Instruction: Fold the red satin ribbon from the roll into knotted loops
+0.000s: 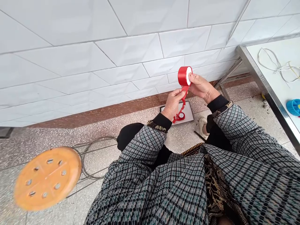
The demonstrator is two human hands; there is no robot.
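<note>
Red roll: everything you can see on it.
The roll looks like wide, glossy, satin-like ribbon, thickly wound, red outside with a white side face. It is held up in front of the tiled wall, white side turned toward the right hand, whose thumb presses there. A loose strip runs down from it, pinched by the left hand just below the roll.
</note>
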